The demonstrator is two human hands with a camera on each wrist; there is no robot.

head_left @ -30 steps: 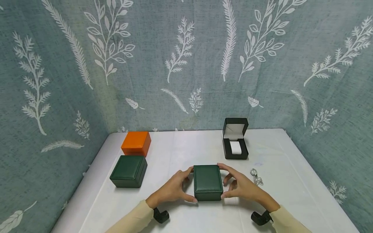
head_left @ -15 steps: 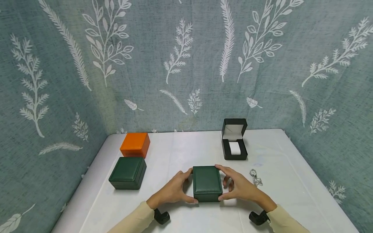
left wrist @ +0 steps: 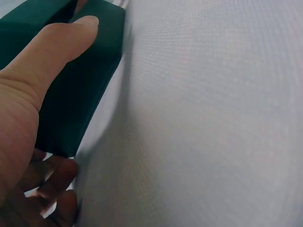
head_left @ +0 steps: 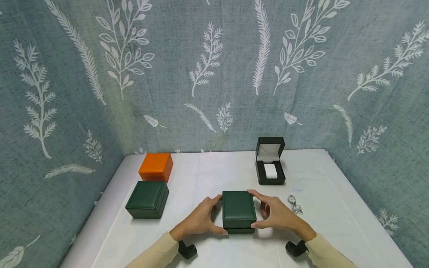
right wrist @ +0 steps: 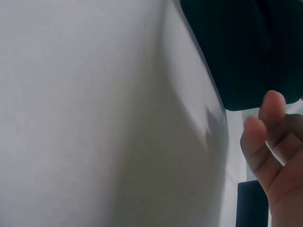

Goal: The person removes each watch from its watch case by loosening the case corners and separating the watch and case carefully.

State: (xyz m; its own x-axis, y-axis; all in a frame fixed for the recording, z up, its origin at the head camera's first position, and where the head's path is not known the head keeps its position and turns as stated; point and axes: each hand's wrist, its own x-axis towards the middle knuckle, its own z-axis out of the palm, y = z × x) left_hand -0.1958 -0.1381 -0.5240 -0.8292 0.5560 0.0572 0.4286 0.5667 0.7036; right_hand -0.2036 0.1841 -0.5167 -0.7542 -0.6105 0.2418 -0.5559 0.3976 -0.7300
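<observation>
A dark green watch box (head_left: 239, 206) sits on the white table in front of me, its lid slightly raised along the front so that a thin dark gap shows above the base. My left hand (head_left: 200, 216) grips its left side, index finger at the back corner and thumb at the front corner. On the other side my right hand (head_left: 276, 213) holds the lid's right corners between index finger and thumb. In the left wrist view the thumb (left wrist: 71, 40) lies against the base (left wrist: 80, 94) beside the gap. The box's inside is hidden.
At the left, a second green box (head_left: 147, 199) stands closed before an orange box (head_left: 156, 166). Back right, a black watch box (head_left: 270, 173) stands open with a white cushion (head_left: 270, 171). Near the right hand lies a silver watch with a chain-like strap (head_left: 294, 204). Patterned fabric (head_left: 214, 74) surrounds the table.
The front of the green watch box's lid has risen a little from its base, opening a gap. The right thumb has shifted slightly left onto the front corner. The left hand stays in place.
</observation>
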